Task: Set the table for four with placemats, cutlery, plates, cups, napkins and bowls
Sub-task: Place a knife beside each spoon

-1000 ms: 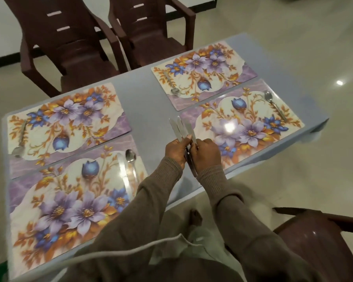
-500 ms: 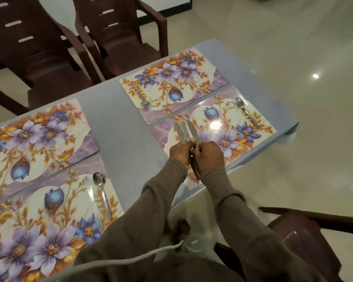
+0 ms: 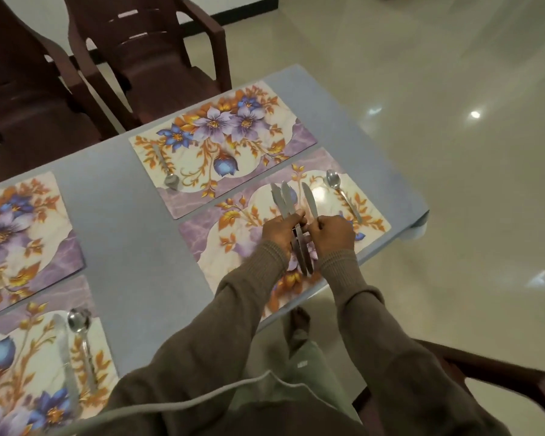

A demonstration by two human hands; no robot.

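Above the near-right floral placemat (image 3: 233, 243), close to the grey tabletop's (image 3: 132, 247) front edge, the left hand (image 3: 282, 229) grips a bundle of silver table knives (image 3: 288, 199). The right hand's (image 3: 332, 234) fingers pinch one of them (image 3: 309, 199) apart. A steel spoon (image 3: 342, 191) lies near the mat's right edge; bare tabletop opens leftward.

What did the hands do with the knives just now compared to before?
The right hand has pulled one silver table knife sideways, away from the two others in the left hand, over the near right flowered placemat. Both hands moved from the table gap onto that mat. The spoons on the placemats stayed put, as did the knife on the near left one.
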